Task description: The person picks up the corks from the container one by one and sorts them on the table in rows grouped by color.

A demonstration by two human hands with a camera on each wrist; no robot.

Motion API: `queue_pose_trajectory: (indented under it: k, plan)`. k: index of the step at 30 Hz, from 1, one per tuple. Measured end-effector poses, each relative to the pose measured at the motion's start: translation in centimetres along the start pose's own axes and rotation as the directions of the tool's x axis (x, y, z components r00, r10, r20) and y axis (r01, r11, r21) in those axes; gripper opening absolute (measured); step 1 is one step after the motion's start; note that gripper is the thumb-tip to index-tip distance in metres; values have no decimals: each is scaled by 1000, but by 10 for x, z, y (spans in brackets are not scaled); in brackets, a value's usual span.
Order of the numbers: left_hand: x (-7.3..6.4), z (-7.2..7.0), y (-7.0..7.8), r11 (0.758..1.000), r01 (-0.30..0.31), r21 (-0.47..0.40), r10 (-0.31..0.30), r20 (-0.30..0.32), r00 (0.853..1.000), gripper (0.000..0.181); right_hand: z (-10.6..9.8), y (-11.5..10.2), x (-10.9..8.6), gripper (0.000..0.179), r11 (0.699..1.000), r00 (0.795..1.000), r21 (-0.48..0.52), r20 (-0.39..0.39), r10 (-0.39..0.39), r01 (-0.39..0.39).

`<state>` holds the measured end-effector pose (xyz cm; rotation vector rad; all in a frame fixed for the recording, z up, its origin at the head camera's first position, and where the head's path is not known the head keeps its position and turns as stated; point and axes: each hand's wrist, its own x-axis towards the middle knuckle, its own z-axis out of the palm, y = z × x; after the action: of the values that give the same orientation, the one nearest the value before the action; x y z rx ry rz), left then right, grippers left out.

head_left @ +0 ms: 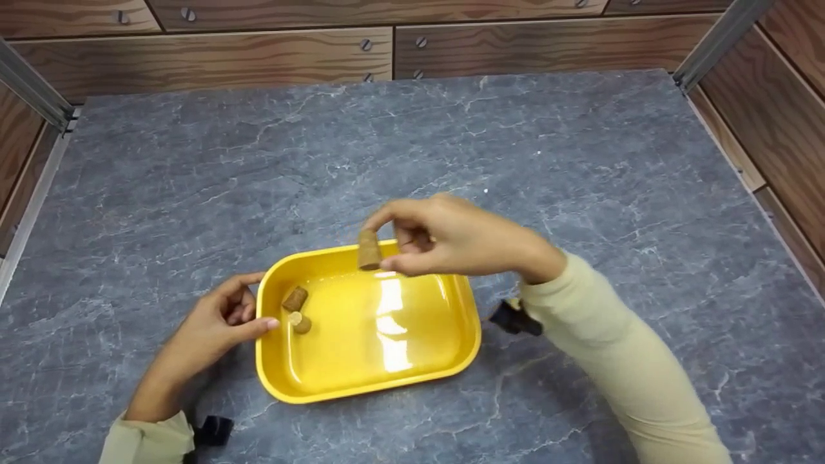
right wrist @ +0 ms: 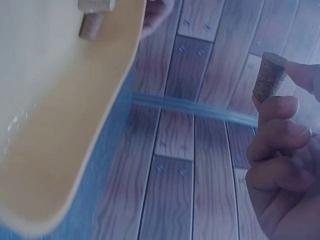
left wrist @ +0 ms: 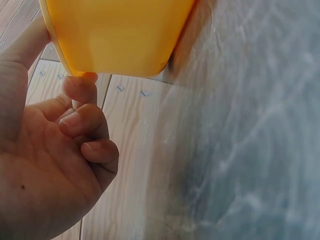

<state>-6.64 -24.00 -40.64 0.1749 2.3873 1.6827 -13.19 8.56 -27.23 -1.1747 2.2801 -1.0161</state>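
My right hand (head_left: 461, 238) pinches a tapered cork (head_left: 368, 250) between thumb and forefinger, above the far rim of a yellow tray (head_left: 367, 385). In the right wrist view this cork (right wrist: 270, 76) is held at its two ends, the other fingers curled below it. My left hand (head_left: 213, 325) grips the tray's left end, its thumb over the rim and a fingertip against the outer wall. Two more corks lie inside the tray near that thumb: a darker cork (head_left: 296, 299) and, just nearer to me, a paler cork (head_left: 300, 323).
The tray sits on a grey marbled tabletop (head_left: 580, 161). Wood-patterned panels (head_left: 258, 61) stand along the back and both sides, with metal posts (head_left: 718, 48) at the back corners. Dark wrist mounts (head_left: 515, 317) show by both sleeves.
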Motion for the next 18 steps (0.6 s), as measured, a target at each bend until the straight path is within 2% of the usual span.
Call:
queue_pose_trajectory:
  k: [8,18]
  plan:
    - [0,-1,0,1000,11,9,-11,5,1000,53,-25,10,-30,35,999,997,34,-71,32,-29]
    - [0,0,0,1000,-16,5,16,1,1000,53,-53,25,-71,35,999,985,9,-170,43,-42]
